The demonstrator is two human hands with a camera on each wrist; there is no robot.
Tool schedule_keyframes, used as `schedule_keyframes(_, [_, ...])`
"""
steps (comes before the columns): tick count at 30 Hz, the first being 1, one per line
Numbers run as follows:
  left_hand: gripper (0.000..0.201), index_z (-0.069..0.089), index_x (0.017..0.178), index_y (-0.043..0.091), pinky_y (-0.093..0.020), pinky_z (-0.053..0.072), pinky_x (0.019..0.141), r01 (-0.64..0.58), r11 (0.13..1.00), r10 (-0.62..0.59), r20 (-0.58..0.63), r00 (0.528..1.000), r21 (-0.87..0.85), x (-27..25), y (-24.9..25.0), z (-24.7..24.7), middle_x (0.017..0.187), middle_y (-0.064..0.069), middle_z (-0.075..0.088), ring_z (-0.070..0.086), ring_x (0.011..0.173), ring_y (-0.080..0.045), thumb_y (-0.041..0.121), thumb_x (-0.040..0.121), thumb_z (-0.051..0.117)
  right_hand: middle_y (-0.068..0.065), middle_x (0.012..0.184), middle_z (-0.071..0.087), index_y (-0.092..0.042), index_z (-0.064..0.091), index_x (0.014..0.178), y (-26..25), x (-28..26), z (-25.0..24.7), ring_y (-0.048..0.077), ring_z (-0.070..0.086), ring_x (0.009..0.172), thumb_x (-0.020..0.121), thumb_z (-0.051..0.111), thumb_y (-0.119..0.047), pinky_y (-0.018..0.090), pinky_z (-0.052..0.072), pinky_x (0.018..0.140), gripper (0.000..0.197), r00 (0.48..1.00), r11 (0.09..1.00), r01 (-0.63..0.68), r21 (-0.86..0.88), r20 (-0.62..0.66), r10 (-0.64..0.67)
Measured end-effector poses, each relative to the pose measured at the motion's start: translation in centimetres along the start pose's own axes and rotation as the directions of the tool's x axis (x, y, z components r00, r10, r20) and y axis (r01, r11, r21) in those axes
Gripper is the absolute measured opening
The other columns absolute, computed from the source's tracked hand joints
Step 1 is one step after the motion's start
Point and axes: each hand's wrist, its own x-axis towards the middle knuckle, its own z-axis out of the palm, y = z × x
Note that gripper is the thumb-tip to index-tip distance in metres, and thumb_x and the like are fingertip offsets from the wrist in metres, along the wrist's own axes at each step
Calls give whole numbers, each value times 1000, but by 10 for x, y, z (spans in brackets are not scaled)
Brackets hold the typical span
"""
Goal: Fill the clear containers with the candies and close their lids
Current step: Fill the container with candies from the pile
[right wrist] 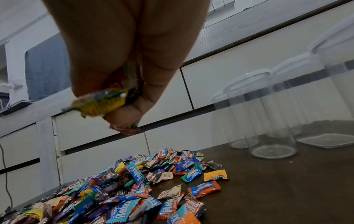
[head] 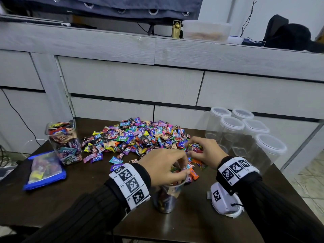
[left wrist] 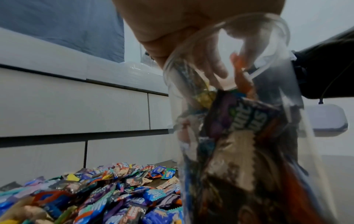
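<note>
A round clear container (head: 166,195), partly filled with candies, stands at the table's front. My left hand (head: 180,167) hovers over its mouth. In the left wrist view its fingers (left wrist: 210,66) reach down inside the container (left wrist: 239,136), loosely spread, with nothing pinched. Just beyond, my right hand (head: 194,148) grips a handful of candies (right wrist: 103,106) above the near edge of the big candy pile (head: 136,135). A square clear container (head: 64,141), filled to the top and lidless, stands at the left.
Several empty clear containers with white lids (head: 245,130) cluster at the table's right rear. A blue-edged bag of candies (head: 45,170) lies at the left. Loose candies (head: 192,172) lie around the round container. The dark table (head: 70,204) ends at a white cabinet behind.
</note>
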Motion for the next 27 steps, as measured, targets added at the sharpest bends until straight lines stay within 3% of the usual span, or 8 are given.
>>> schedule_keyframes(4, [13,65,99,22,-13,50,76,40,970,-57,-67,996,-239,-5,-3,-1,95,13,70,66,88,3,30,88,67,-22,64,50,-21,66,96,1,0,-1,-19,49,69,81,71,-20,3,35,62,15,1000,1000,12,10,-17,-12])
schedule_keyframes(7, [14,65,101,19,-17,54,79,84,902,-123,-68,990,-423,-8,-7,-1,105,8,71,68,92,2,17,88,68,-21,71,53,-24,65,96,2,2,-2,-9,52,66,83,70,-22,3,36,61,15,1000,1000,-3,-7,-4,3])
schedule_keyframes(10, [16,64,102,18,-24,55,85,71,856,-126,-73,989,-512,-10,-9,-1,105,4,71,68,96,-3,15,87,67,-15,83,58,-26,64,98,3,4,-3,1,53,71,84,68,-25,7,38,60,15,1000,1000,-16,-25,3,16])
schedule_keyframes(13, [38,60,114,27,-27,50,93,59,884,-143,-147,979,-464,-14,-16,0,115,11,65,61,109,-4,44,80,67,-9,87,62,-27,62,99,1,5,-5,9,59,74,85,67,-26,13,41,61,15,1000,1000,-20,-21,12,20])
schedule_keyframes(17, [99,39,132,40,-33,41,108,181,864,-188,32,982,-469,-22,-32,1,138,16,48,46,128,2,81,48,72,-8,84,65,-28,63,96,-7,5,-14,13,61,70,83,69,-23,22,49,62,15,998,999,-12,53,-54,15])
schedule_keyframes(21, [111,29,129,54,-34,41,109,312,822,-259,174,950,-476,-30,-44,8,138,15,50,50,125,1,66,35,86,-6,86,68,-29,64,94,-29,2,-24,4,61,67,83,71,-21,16,48,59,16,986,975,94,201,-158,-63])
schedule_keyframes(24, [115,31,135,49,-38,40,110,350,818,-304,174,937,-456,-33,-49,16,135,12,54,49,127,-5,59,35,87,-4,93,69,-31,63,95,-51,-2,-19,5,65,75,82,71,-21,18,52,66,18,982,951,169,258,-130,-139])
schedule_keyframes(27, [106,36,130,47,-16,40,103,323,830,-272,176,946,-455,-33,-49,21,124,21,58,52,119,8,50,40,91,-8,98,67,-24,65,99,-66,-8,-5,2,63,85,83,70,-21,14,48,75,17,973,939,231,255,-88,-215])
